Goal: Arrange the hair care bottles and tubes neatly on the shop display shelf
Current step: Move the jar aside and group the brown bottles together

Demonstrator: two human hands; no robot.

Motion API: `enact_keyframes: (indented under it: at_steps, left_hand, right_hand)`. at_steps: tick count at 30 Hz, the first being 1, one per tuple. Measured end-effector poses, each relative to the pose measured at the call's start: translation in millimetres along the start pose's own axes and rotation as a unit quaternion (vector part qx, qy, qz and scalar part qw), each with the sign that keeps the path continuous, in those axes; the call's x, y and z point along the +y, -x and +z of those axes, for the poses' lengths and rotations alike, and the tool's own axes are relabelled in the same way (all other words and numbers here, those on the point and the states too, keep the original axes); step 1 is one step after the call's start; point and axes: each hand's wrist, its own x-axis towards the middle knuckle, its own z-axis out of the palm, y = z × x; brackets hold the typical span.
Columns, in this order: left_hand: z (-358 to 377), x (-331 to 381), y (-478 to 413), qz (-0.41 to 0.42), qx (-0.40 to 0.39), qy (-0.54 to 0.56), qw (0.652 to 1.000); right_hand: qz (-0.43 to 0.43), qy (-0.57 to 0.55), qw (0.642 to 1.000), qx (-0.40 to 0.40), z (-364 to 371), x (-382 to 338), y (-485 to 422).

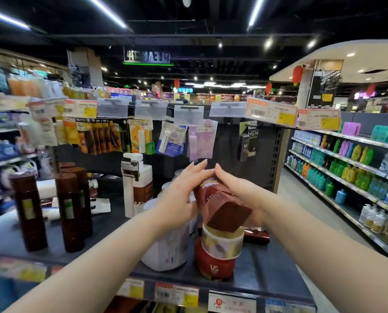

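Our left hand (181, 195) lies against the left side of the tube (218, 199) and our right hand (238, 188) against its right side, over the middle of the shelf (75, 245). Under the tube, stacked jars (220, 251) stand near the front edge. A wide bottle (166, 249) stands just left of them, with a pump bottle (136, 184) behind it. Tall bottles (69, 211) stand well to the left. Hanging packets (172, 138) sit behind and above. Aisle shelves (346, 177) run along our right.

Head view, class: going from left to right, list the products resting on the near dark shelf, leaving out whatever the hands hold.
tall brown bottle → second tall brown bottle → white bottle with brown label → white tub → red VS jar → dark red tube lying on its side
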Motion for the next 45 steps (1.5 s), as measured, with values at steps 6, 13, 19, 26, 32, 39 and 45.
enact_keyframes:
  at_steps: [6, 13, 19, 26, 32, 39, 45]
  left_hand:
    - [-17, -2, 20, -0.084, 0.079, 0.189, 0.975]
    - [-47, -15, 52, -0.22, 0.107, 0.35, 0.904]
    - [-84, -28, 93, -0.25, 0.041, 0.313, 0.915]
    - [-146, -64, 140, -0.28, 0.034, 0.32, 0.905]
    - [-219, -137, 155, -0.349, 0.235, 0.291, 0.859]
    - [-239, -234, 183, -0.403, 0.22, 0.048, 0.887]
    - [-214, -276, 167, -0.355, 0.137, 0.114, 0.918]
  right_hand:
    - [-0.005, 0.162, 0.986, -0.028, 17, -3, -11]
    - [-0.15, 0.125, 0.981, -0.022, 46, -11, -29]
    - [-0.225, 0.115, 0.958, -0.135, 117, -15, -37]
    - [-0.28, 0.123, 0.941, -0.144, 207, -34, -59]
    - [-0.314, 0.158, 0.929, -0.117, 272, -55, -78]
    - [-0.322, 0.211, 0.92, -0.075, 323, -53, -103]
    - [-0.314, 0.234, 0.92, -0.014, 333, -47, -120]
